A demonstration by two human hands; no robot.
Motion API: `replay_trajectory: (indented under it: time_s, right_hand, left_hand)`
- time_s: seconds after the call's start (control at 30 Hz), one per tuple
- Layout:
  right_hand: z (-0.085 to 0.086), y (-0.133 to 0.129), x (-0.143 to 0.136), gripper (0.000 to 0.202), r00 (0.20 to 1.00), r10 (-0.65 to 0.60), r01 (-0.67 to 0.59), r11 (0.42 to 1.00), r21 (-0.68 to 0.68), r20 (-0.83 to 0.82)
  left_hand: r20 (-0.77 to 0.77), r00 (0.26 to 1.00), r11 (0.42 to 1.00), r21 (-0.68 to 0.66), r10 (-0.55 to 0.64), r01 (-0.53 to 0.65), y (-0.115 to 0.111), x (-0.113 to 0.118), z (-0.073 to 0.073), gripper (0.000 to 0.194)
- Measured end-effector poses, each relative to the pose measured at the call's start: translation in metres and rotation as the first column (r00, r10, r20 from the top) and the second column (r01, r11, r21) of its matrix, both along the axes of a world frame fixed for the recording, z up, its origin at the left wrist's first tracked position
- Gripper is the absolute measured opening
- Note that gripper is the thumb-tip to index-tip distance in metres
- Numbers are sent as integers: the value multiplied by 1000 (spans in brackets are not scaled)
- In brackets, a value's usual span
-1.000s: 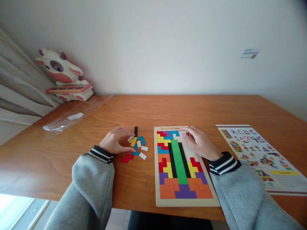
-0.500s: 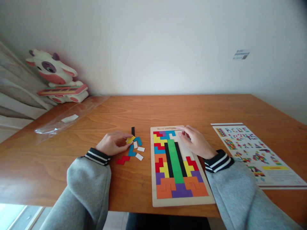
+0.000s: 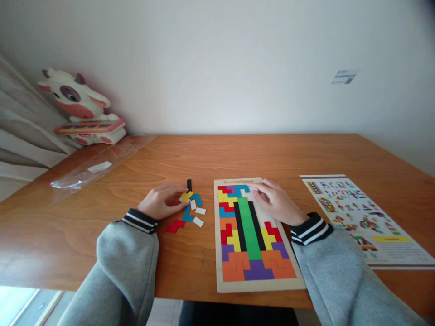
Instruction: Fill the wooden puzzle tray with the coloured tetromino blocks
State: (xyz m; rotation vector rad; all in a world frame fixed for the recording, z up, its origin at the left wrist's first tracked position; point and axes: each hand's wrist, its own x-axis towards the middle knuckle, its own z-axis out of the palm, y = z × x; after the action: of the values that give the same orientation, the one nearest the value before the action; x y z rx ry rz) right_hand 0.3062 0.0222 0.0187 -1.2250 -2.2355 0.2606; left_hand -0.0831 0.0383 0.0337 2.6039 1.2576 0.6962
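My left hand is at the loose pieces left of the board, its thumb and fingers apart around a yellow piece; whether it grips that piece is unclear. Near it lie a black piece, blue pieces, white pieces and a red piece. The wooden puzzle board holds many coloured pieces, with a long green strip between two black ones. Over the board's upper right is my right hand, fingertips by a blue piece, thumb apart from the fingers, nothing visible between them.
A printed pattern sheet lies on the right of the wooden table. At the back left are a cow-shaped toy with a keyboard and a clear plastic bag. A wall stands behind.
My left hand has shifted slightly, and the yellow piece by its fingertips sits a little differently. My right fingertips have moved slightly left, beside the blue piece.
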Motion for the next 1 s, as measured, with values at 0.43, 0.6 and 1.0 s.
replay_trajectory:
  time_s: [0.43, 0.6, 1.0]
  right_hand:
    - [1, 0, 0, 30, 1000, -5, 5, 1000, -30, -26]
    - [-1, 0, -1, 30, 1000, -7, 6, 999, -39, -13]
    - [-4, 2, 1, 29, 1000, -13, 13, 1000, -13, -16]
  left_hand:
    - [77, 989, 954, -265, -123, 139, -17, -22, 9, 40]
    - [-27, 990, 937, -326, -141, 124, -27, -33, 6, 48]
    - [57, 980, 907, -370, -193, 200, -26, -29, 9, 25]
